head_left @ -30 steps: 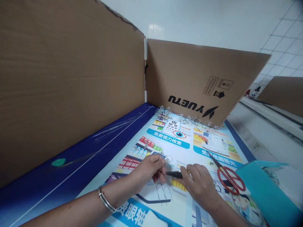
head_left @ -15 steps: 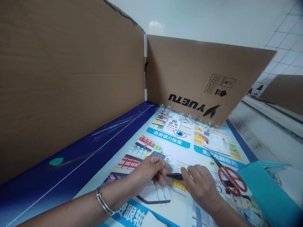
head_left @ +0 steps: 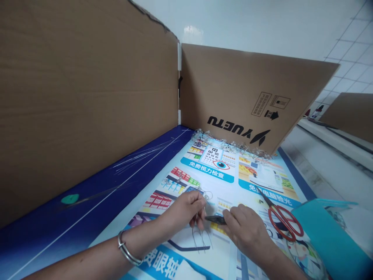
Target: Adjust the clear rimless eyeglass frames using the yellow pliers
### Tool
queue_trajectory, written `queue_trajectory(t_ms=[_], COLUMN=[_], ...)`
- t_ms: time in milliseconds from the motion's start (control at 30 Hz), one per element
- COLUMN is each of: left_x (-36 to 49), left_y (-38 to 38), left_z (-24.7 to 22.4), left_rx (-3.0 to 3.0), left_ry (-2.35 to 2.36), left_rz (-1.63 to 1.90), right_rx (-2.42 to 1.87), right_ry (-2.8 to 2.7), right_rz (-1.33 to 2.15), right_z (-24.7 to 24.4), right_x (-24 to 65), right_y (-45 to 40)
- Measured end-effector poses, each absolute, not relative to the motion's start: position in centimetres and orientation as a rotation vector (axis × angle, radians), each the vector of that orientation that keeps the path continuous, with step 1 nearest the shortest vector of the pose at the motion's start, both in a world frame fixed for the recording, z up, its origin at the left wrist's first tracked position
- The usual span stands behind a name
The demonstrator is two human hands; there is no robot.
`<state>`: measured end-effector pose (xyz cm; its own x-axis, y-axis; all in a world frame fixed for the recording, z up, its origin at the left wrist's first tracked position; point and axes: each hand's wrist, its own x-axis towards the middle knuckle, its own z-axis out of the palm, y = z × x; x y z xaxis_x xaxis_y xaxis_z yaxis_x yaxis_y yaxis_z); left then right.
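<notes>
Scissors [head_left: 274, 208] on poster [head_left: 236, 190], right of pliers [head_left: 215, 220]; wire pile [head_left: 230, 146] behind, along cardboard panel [head_left: 233, 85].

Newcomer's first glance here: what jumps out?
Probably the tall cardboard panels along the left and back, the back one printed YUETU upside down. Then, at lower centre, the left hand pinching thin wire and the right hand gripping a dark-tipped tool. Red-handled scissors lie just to the right.
</notes>
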<state>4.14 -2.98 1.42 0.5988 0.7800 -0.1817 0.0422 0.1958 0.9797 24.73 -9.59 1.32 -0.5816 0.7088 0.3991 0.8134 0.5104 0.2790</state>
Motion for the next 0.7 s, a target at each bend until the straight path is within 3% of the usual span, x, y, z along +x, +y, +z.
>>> queue_trajectory(t_ms=[367,700], left_x=[3.8,3.8], left_y=[-2.8,-2.9], left_z=[1.6,1.4], left_rx=[1.567,1.613], left_ry=[0.793,0.731], left_rz=[0.606,0.562], right_rx=[-1.805,-1.839], right_ry=[-2.436,-2.427], right_rz=[0.373,0.609], right_z=[3.2,4.6], right_x=[23.9,23.8], right_y=[-10.1,-10.0])
